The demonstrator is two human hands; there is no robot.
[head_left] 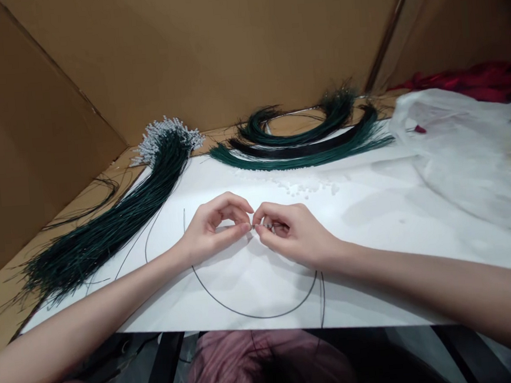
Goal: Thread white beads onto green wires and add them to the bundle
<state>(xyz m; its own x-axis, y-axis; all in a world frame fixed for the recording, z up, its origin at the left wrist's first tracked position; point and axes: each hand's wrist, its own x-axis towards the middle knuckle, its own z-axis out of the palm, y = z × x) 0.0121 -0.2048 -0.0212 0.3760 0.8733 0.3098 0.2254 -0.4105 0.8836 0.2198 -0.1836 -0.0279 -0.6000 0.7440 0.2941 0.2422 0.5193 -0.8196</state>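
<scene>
Over the middle of the white board, my left hand and my right hand meet fingertip to fingertip. Each is closed in a pinch on a thin wire, with a small pale-and-dark piece showing between the fingers. A dark wire curves in a wide arc on the board below my hands. Whether it is the same wire I pinch, I cannot tell. Small white bits lie scattered just beyond my fingers.
Left of my hands lies a thick bundle of dark green wires with white beaded tips. Curved green wire bundles rest at the back. A clear plastic bag and red material are at right. Cardboard walls enclose the board.
</scene>
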